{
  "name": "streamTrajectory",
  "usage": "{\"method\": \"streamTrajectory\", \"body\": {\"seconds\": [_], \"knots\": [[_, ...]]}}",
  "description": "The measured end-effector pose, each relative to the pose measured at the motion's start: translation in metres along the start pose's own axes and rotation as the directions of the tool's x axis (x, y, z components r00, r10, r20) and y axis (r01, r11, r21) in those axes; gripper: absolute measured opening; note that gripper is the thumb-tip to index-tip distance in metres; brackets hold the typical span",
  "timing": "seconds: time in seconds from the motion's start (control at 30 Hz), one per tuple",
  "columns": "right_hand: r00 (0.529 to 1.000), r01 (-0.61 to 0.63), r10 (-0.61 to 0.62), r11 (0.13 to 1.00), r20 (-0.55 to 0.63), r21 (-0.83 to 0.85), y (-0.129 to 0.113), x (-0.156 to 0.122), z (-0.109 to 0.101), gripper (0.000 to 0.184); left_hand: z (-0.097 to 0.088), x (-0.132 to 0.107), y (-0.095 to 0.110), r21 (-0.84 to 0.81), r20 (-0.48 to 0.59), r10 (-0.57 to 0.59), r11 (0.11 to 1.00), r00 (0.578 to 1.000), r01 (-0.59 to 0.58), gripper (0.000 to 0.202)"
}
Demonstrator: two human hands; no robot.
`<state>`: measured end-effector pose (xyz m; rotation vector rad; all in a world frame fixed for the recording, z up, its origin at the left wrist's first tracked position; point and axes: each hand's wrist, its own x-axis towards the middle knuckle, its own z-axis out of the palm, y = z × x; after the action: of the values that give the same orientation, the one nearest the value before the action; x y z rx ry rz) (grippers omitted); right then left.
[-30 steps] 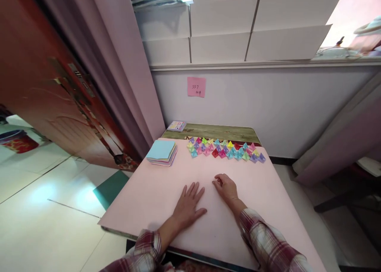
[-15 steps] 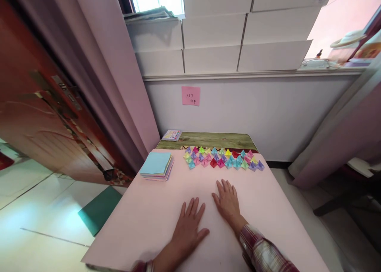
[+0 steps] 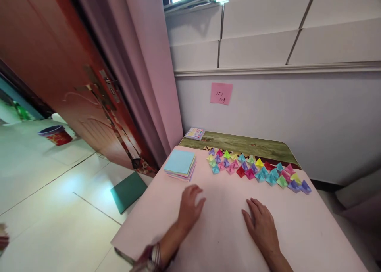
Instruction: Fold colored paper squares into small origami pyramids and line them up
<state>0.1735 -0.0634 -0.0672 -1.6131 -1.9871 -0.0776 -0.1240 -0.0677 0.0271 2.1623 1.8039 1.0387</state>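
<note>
Right hand (image 3: 263,226) nearest, to the right of the paper stack (image 3: 180,162) and on its near side; thumb apart from the fingers, nothing held. Left hand (image 3: 189,208) just short of the stack, slightly blurred; fingers bent, thumb clear of them, gap vacant. Cannot tell if it touches the pink tabletop (image 3: 220,224). Step reads as a pause between pieces, both hands free; taking one sheet would call for a light pinch at the stack's edge, leaving the rest undisturbed. Stack itself: square sheets, pale blue uppermost, yellow and pinkish-purple edges stepping out unevenly beneath. Right of the stack, folded papers (image 3: 261,175) in close slanting rows, small and peaked, many colours. Beyond the stack, a small packet (image 3: 195,133).
</note>
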Motion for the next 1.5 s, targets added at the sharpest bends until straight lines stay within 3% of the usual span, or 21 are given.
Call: {"method": "streamTrajectory", "body": {"seconds": [0.13, 0.27, 0.43, 0.63, 1.1, 1.27, 1.5], "knots": [[1.0, -0.002, 0.002, 1.0, 0.001, -0.009, -0.002, 0.001, -0.002, 0.05, -0.028, 0.059, -0.034, 0.127, -0.146, -0.063, 0.989, 0.987, 0.081, 0.025], [1.0, -0.017, 0.017, 1.0, 0.01, 0.003, -0.001, 0.0, -0.001, 0.05, -0.027, 0.083, -0.057, 0.241, -0.128, -0.158, 0.953, 0.979, 0.185, 0.044], [1.0, -0.021, 0.021, 1.0, 0.011, 0.006, 0.0, -0.001, 0.0, 0.05, -0.015, 0.086, -0.067, 0.212, -0.1, -0.3, 0.925, 0.949, 0.315, 0.04], [1.0, -0.003, 0.003, 1.0, -0.008, -0.007, 0.0, -0.002, 0.0, 0.048, -0.012, 0.089, -0.079, 0.156, -0.098, -0.366, 0.913, 0.926, 0.377, 0.036], [1.0, 0.005, -0.005, 1.0, -0.01, 0.003, 0.001, -0.003, 0.002, 0.046, -0.024, 0.1, -0.096, -0.058, -0.031, -0.433, 0.901, 0.901, 0.431, 0.026], [1.0, -0.001, 0.001, 1.0, -0.017, 0.011, 0.0, -0.003, 0.0, 0.046, -0.033, 0.103, -0.096, -0.081, -0.063, -0.434, 0.9, 0.899, 0.429, 0.029], [1.0, -0.002, 0.003, 1.0, -0.021, 0.011, -0.003, -0.002, -0.002, 0.046, -0.033, 0.11, -0.103, -0.155, -0.112, -0.518, 0.852, 0.848, 0.5, 0.039]]}}
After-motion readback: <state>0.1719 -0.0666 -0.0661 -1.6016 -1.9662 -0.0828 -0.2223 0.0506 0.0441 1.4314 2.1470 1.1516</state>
